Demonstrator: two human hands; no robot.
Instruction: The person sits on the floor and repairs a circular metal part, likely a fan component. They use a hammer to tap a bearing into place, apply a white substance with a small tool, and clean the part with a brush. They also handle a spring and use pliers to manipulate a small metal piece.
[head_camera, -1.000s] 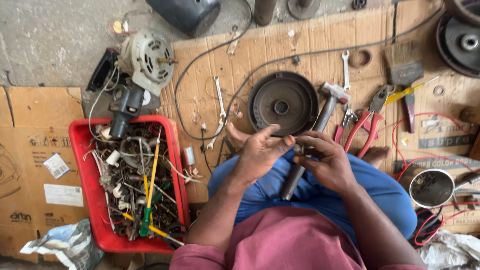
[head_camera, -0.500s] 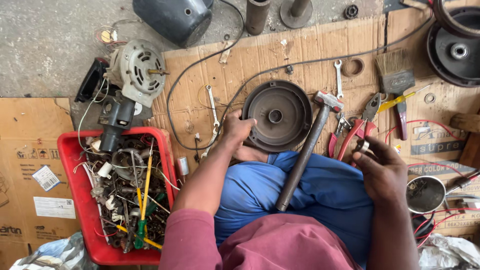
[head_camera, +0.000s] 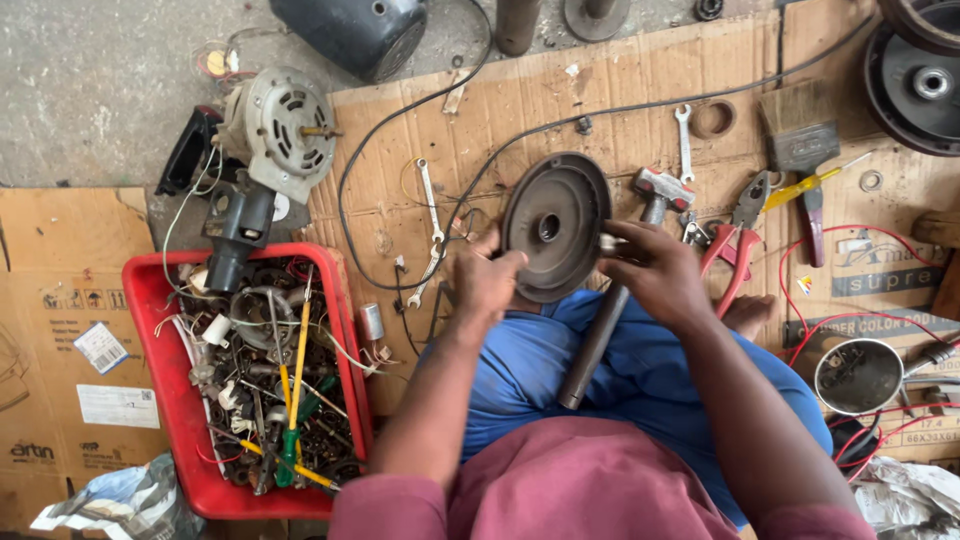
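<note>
A round dark metal motor end cover (head_camera: 556, 225) with a centre hole is lifted and tilted on edge above my lap. My left hand (head_camera: 487, 283) grips its lower left rim. My right hand (head_camera: 655, 270) holds its right rim, with a small light-coloured part pinched at the fingertips. A hammer with a long grey handle (head_camera: 598, 340) lies across my blue trousers just under the cover, its head (head_camera: 662, 188) resting on the cardboard (head_camera: 500, 110).
A red tray (head_camera: 145, 300) of wires, screwdrivers and scrap parts sits at left. A small motor (head_camera: 280, 125) lies beyond it. Spanners (head_camera: 433, 225), red pliers (head_camera: 738, 245), a brush (head_camera: 800, 130), a metal cup (head_camera: 857, 376) and red wires lie on the cardboard at right.
My left hand picked the round cover up off the cardboard and tilted it on edge. My right hand moved in from the right and took its other rim.
</note>
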